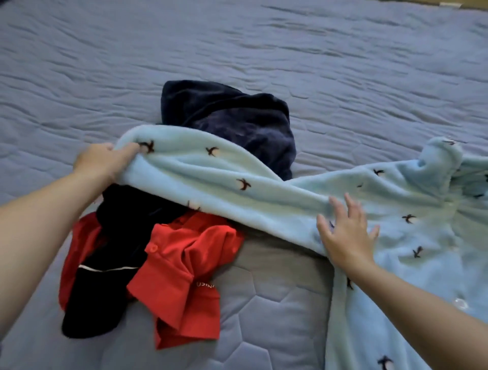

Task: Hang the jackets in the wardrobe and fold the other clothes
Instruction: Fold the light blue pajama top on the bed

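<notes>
A light blue fleece garment (264, 190) with small dark penguin prints lies spread across the bed, its sleeve stretched to the left. My left hand (103, 161) grips the end of that sleeve, lifted over the other clothes. My right hand (348, 235) lies flat with spread fingers on the garment near the sleeve's base. Under the sleeve sit a dark navy fleece piece (232, 116), a red shirt (179, 277) with a button, and a black garment (105, 277) with a thin white stripe.
Everything rests on a bed covered by a blue-grey quilted cover (264, 52), which stretches wide beyond the pile. A strip of yellowish floor or frame (449, 3) shows at the far top right edge.
</notes>
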`<act>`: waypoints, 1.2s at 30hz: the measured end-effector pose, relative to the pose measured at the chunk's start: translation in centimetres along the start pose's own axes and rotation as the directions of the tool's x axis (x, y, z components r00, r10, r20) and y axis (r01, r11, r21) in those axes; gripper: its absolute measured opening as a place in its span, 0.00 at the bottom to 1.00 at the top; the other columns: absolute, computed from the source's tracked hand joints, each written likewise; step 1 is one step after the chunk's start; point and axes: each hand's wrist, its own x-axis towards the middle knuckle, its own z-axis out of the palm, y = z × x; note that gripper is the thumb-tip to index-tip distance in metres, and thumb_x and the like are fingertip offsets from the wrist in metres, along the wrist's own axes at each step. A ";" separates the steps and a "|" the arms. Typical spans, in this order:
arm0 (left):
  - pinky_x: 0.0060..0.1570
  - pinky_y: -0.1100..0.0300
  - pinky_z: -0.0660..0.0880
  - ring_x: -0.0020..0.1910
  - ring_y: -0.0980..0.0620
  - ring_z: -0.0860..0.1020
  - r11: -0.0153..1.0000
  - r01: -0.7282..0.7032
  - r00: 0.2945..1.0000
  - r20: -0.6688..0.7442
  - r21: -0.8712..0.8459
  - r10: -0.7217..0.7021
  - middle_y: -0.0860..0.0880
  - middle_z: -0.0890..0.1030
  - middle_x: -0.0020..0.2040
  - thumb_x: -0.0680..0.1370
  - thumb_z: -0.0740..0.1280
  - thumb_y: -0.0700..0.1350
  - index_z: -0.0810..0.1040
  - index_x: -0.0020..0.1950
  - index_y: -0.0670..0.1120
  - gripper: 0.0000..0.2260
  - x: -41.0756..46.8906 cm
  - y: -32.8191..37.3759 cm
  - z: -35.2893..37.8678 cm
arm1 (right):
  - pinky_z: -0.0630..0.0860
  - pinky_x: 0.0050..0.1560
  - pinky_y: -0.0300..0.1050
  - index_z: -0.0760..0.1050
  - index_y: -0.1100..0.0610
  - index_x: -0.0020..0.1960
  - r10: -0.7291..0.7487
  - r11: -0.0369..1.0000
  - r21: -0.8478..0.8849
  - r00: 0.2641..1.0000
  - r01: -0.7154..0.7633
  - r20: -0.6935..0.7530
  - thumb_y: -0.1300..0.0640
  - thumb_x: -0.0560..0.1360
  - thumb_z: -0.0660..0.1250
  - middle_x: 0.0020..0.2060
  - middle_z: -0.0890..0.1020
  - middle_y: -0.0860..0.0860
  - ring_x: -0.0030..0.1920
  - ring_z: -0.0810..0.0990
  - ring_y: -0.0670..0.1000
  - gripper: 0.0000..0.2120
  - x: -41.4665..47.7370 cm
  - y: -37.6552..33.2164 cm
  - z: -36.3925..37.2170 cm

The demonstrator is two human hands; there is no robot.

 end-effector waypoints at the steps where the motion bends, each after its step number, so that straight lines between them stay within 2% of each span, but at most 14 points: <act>1: 0.63 0.47 0.67 0.64 0.36 0.72 0.998 0.027 0.999 0.028 0.064 -0.029 0.32 0.73 0.65 0.72 0.61 0.66 0.74 0.65 0.36 0.37 0.2 0.1 -0.1 | 0.45 0.70 0.68 0.54 0.43 0.75 -0.041 0.999 -0.022 0.999 0.041 0.007 0.41 0.78 0.54 0.77 0.49 0.47 0.77 0.45 0.51 0.26 0.0 -0.7 0.3; 3: 0.66 0.48 0.64 0.68 0.37 0.68 0.995 0.032 0.998 0.049 0.090 -0.036 0.34 0.68 0.70 0.76 0.56 0.66 0.68 0.70 0.37 0.36 0.7 0.6 0.4 | 0.44 0.70 0.70 0.46 0.41 0.76 -0.092 0.992 -0.074 0.985 0.104 0.147 0.38 0.79 0.50 0.77 0.42 0.45 0.77 0.39 0.52 0.29 0.2 -1.7 1.8; 5: 0.63 0.49 0.66 0.65 0.40 0.71 0.999 -0.050 0.995 0.086 -0.014 0.051 0.39 0.72 0.67 0.75 0.59 0.66 0.71 0.67 0.40 0.33 1.0 1.1 1.4 | 0.44 0.69 0.72 0.41 0.41 0.77 -0.095 0.978 -0.150 0.952 0.143 0.291 0.35 0.77 0.48 0.77 0.38 0.45 0.76 0.36 0.54 0.32 0.5 -1.9 3.4; 7: 0.58 0.52 0.68 0.61 0.43 0.74 0.983 -0.139 0.984 0.094 -0.123 0.151 0.44 0.76 0.63 0.75 0.63 0.64 0.74 0.64 0.44 0.27 1.1 1.6 2.7 | 0.44 0.68 0.73 0.41 0.41 0.77 -0.087 0.973 -0.177 0.942 0.150 0.324 0.33 0.76 0.48 0.77 0.37 0.46 0.76 0.35 0.55 0.33 0.8 -1.7 3.9; 10: 0.50 0.55 0.70 0.54 0.43 0.77 0.964 -0.243 0.963 0.090 -0.106 0.253 0.44 0.80 0.54 0.74 0.68 0.55 0.77 0.57 0.46 0.17 0.6 3.0 3.6 | 0.45 0.69 0.71 0.47 0.42 0.77 -0.098 0.982 -0.128 0.951 0.141 0.295 0.34 0.77 0.48 0.77 0.42 0.46 0.77 0.39 0.54 0.31 0.7 -2.0 2.9; 14: 0.51 0.55 0.71 0.53 0.43 0.77 0.949 -0.257 0.929 -0.317 -0.185 0.190 0.41 0.81 0.52 0.76 0.65 0.51 0.75 0.52 0.44 0.11 0.7 4.6 0.8 | 0.46 0.72 0.66 0.53 0.47 0.76 -0.160 0.983 -0.084 0.985 0.165 0.065 0.47 0.81 0.51 0.78 0.49 0.47 0.77 0.46 0.51 0.24 2.1 -3.2 -0.2; 16: 0.50 0.56 0.70 0.53 0.43 0.78 0.950 -0.223 0.921 -0.367 -0.219 0.132 0.42 0.81 0.53 0.75 0.65 0.52 0.74 0.50 0.46 0.10 1.4 4.8 -0.5 | 0.47 0.72 0.64 0.51 0.48 0.77 -0.185 0.975 -0.121 0.983 0.184 0.003 0.55 0.81 0.52 0.77 0.50 0.46 0.77 0.46 0.51 0.26 3.7 -3.8 -1.5; 20: 0.51 0.56 0.69 0.57 0.43 0.76 0.982 -0.114 0.973 -0.216 -0.148 0.081 0.44 0.78 0.57 0.75 0.68 0.55 0.75 0.57 0.43 0.18 2.4 4.9 -0.4 | 0.48 0.72 0.64 0.50 0.48 0.77 -0.206 0.939 -0.235 0.959 0.250 0.196 0.56 0.80 0.53 0.75 0.60 0.49 0.76 0.52 0.52 0.27 7.5 -5.2 -2.6; 23: 0.53 0.54 0.72 0.52 0.45 0.77 0.955 -0.041 0.991 0.113 -0.293 0.078 0.44 0.79 0.54 0.75 0.67 0.57 0.78 0.55 0.46 0.17 2.8 4.0 0.2 | 0.58 0.68 0.61 0.70 0.51 0.63 -0.124 0.864 -0.423 0.930 0.273 0.347 0.48 0.80 0.56 0.65 0.70 0.53 0.67 0.65 0.55 0.15 9.1 -5.6 -2.8; 25: 0.50 0.55 0.75 0.45 0.48 0.78 0.888 -0.016 0.951 0.268 -0.459 0.156 0.45 0.81 0.51 0.75 0.69 0.51 0.79 0.49 0.49 0.08 3.1 3.2 0.1 | 0.62 0.65 0.58 0.70 0.52 0.50 -0.174 0.880 -0.384 0.942 0.280 0.287 0.50 0.80 0.57 0.56 0.74 0.54 0.61 0.69 0.57 0.07 9.2 -5.4 -2.7; 27: 0.44 0.60 0.76 0.42 0.52 0.77 0.833 -0.083 0.972 0.140 -0.547 0.189 0.48 0.80 0.47 0.75 0.70 0.46 0.78 0.46 0.51 0.02 3.5 2.6 -0.4 | 0.64 0.57 0.55 0.68 0.56 0.48 -0.179 0.972 -0.148 0.984 0.180 0.023 0.54 0.80 0.55 0.48 0.77 0.59 0.55 0.74 0.61 0.07 9.0 -5.4 -3.4; 29: 0.48 0.58 0.76 0.46 0.50 0.77 0.806 -0.120 0.993 -0.066 -0.579 0.101 0.46 0.81 0.51 0.74 0.71 0.45 0.79 0.51 0.50 0.07 4.3 2.4 -0.7 | 0.63 0.52 0.54 0.67 0.58 0.50 -0.045 0.999 0.009 0.986 0.047 -0.159 0.54 0.81 0.52 0.46 0.79 0.64 0.51 0.75 0.65 0.09 9.3 -5.2 -4.7; 33: 0.52 0.60 0.72 0.52 0.51 0.76 0.807 -0.080 0.995 -0.096 -0.585 0.029 0.46 0.77 0.60 0.75 0.70 0.44 0.75 0.64 0.48 0.18 4.8 3.3 0.4 | 0.61 0.61 0.56 0.67 0.56 0.50 0.071 0.997 -0.027 0.993 -0.074 -0.094 0.52 0.82 0.50 0.52 0.78 0.61 0.56 0.74 0.62 0.11 10.4 -5.7 -5.3; 36: 0.57 0.61 0.69 0.58 0.51 0.74 0.842 -0.102 0.995 -0.046 -0.529 0.092 0.47 0.74 0.63 0.76 0.69 0.48 0.69 0.70 0.46 0.24 3.8 3.0 1.9 | 0.57 0.68 0.61 0.66 0.55 0.68 0.093 0.995 -0.036 0.993 -0.096 -0.075 0.51 0.81 0.53 0.67 0.70 0.58 0.68 0.66 0.59 0.17 10.1 -6.2 -3.8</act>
